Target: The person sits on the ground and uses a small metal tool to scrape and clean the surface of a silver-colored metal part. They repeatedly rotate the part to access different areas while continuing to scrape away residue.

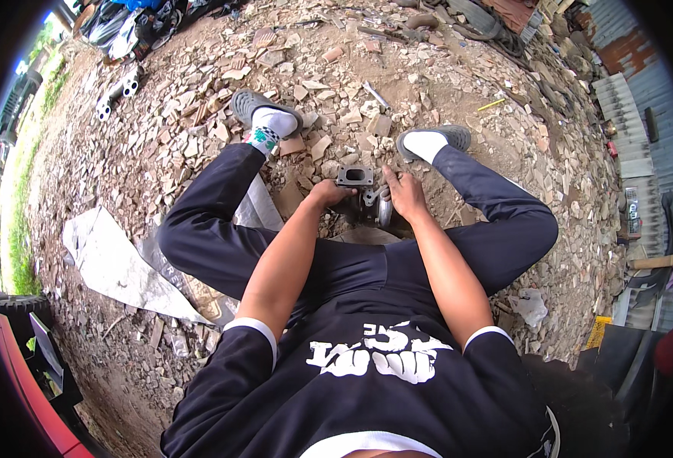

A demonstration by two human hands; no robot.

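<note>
A metal turbocharger (368, 200) sits low between my bent legs, just in front of my lap. Its dark flange (355, 176), with a rounded rectangular opening, faces up. My left hand (331, 193) is closed around the left side, just below that flange. On the other side, my right hand (405, 195) grips the part with its fingers bent, near a silvery round section (384, 212). The underside of the turbocharger is in shadow and partly hidden by my hands and trousers.
Broken tile and stone rubble (199, 114) covers the ground. A white sheet (115, 256) lies at left, a metal pipe part (119, 93) farther off. A silvery rod (377, 95) and a yellow stick (491, 104) lie beyond my feet. Corrugated metal (657, 99) stands at right, a red vehicle (27, 382) at lower left.
</note>
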